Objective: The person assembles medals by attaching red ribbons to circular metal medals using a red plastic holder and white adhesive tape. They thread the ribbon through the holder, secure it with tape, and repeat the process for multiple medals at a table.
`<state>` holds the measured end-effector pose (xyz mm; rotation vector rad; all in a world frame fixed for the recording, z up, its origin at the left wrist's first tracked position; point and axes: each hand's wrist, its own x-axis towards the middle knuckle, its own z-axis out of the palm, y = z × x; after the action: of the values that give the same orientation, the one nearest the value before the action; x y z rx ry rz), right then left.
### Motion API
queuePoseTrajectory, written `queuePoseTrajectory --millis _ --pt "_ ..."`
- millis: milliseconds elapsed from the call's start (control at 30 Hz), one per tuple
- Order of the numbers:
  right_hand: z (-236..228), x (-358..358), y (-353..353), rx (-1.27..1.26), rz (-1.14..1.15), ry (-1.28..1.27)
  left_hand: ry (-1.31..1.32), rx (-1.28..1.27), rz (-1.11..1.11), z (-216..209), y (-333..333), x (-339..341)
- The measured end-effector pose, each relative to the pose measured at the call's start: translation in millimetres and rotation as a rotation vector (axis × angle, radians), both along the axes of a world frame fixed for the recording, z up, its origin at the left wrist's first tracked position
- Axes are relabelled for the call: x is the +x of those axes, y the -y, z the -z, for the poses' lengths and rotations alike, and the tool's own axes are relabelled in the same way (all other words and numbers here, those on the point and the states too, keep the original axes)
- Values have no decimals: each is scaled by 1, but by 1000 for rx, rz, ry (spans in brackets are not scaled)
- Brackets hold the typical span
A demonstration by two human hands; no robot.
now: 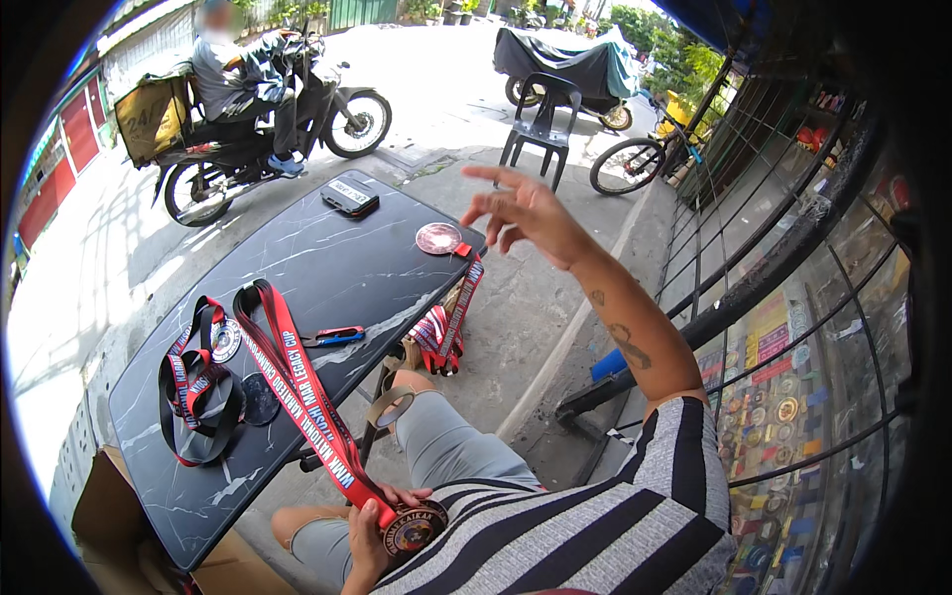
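Low at my lap, my left hand (369, 540) is closed on a dark round medal (415, 528). Its red printed ribbon (322, 421) runs up across the table and loops over at the top. My right hand (535, 216) is raised past the table's far right corner, fingers apart and holding nothing. Nearest to it lies another medal (438, 238), its ribbon (466, 297) hanging off the edge. On the table's left part lie a coiled black and red ribbon (206, 416), a silvery medal (226, 340) and a dark round disc (260, 399).
The black marbled table (327, 268) also bears a blue and red cutter-like tool (337, 336) and a small dark case (349, 198). A tape roll (392, 407) is by my knee. Cardboard (233, 567) is below. Beyond are a motorcycle with rider (268, 129), a plastic chair (543, 124) and a wire grille (764, 268).
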<state>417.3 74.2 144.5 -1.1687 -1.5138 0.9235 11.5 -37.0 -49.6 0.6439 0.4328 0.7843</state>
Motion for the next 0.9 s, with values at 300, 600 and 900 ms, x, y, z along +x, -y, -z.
queuePoseTrajectory --millis 300,600,900 --pt "-81 269 -17 76 1154 -32 56 -57 24 4 -6 1" --pt "-75 304 -23 25 1132 -109 88 -105 42 3 -7 -1" --pt "-13 23 3 -232 -118 354 39 -107 70 -2 -9 2"
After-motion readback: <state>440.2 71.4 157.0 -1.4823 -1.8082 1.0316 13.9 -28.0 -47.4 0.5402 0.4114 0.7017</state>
